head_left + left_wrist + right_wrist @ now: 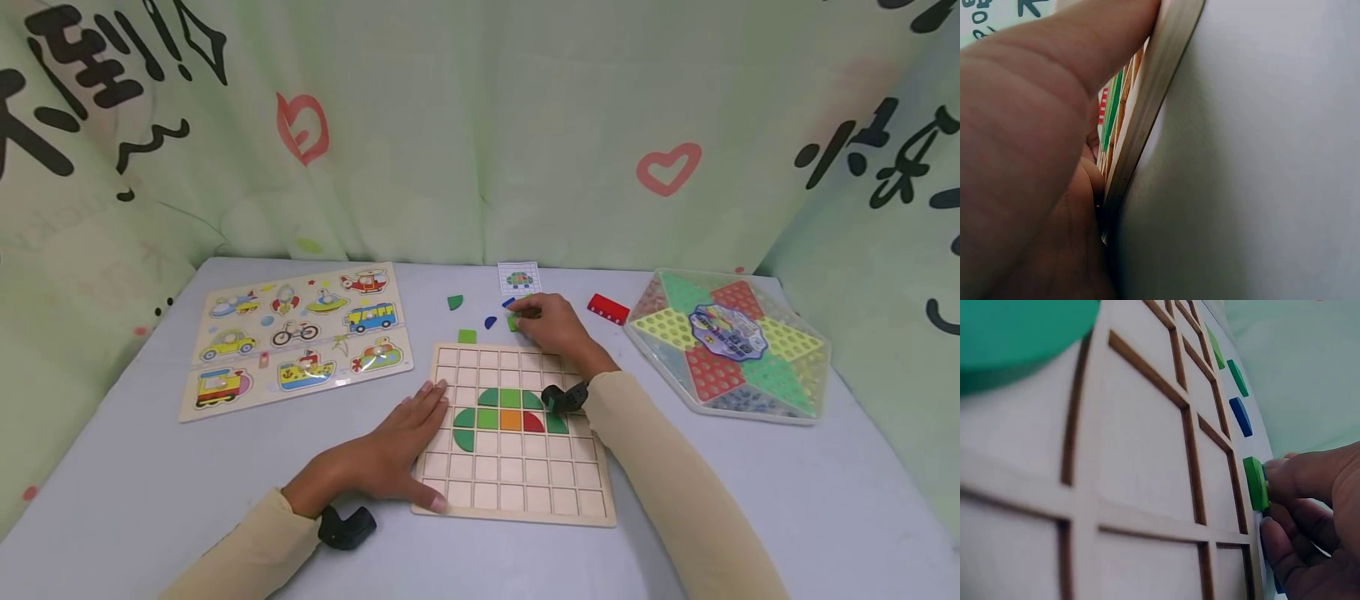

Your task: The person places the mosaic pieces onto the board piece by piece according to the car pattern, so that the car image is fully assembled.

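- Board (pixel 510 475) lies on the white table (pixel 112 517), 9 coloured pieces (pixel 511 419) showing in its grid.
- Left hand (pixel 393 437) rests on the board's left edge, thumb and fingers apart.
- Right hand (pixel 553 325), fingers bent, is at a green square (pixel 1256 484) just past the board's far edge; whether it pinches anything, I cannot tell.
- Blue piece (pixel 491 322) lies near that square.

Gap between puzzle (pixel 264 340) and grid (pixel 512 443), sleeve (pixel 675 475) blocking right side

Head view looks forward and down; closer wrist views share the board (pixel 512 470).
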Available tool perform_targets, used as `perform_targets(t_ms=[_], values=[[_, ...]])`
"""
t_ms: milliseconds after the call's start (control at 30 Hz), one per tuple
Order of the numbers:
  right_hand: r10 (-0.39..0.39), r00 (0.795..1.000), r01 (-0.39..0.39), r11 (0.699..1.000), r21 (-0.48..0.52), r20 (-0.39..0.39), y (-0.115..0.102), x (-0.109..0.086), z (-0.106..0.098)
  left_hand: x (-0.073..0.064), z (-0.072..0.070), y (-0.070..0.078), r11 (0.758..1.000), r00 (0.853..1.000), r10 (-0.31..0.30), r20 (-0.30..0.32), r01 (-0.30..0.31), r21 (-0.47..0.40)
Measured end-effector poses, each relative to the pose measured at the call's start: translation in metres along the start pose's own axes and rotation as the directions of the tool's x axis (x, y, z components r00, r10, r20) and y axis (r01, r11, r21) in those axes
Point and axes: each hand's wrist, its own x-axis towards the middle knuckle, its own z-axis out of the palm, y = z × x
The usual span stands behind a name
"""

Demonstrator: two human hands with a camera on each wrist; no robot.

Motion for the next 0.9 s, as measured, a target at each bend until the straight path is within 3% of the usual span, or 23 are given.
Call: perform_targets(t_ms=[400, 900], values=[[-0.057, 0.996, 0.062, 0.995, -0.075, 0.068, 0.0017, -0.0006, -0.0001, -0.0016, 0.0003, -0.0004, 1.000, 1.000, 0.013, -0.001, -0.013, -0.027], [-0.054, 0.998, 0.056, 0.997, -0.049, 0.032, 0.0033, -0.0058, -0.0002, 0.0000, 0.0008, -0.0010, 1.000, 1.000, 0.014, -0.002, -0.014, -0.010]])
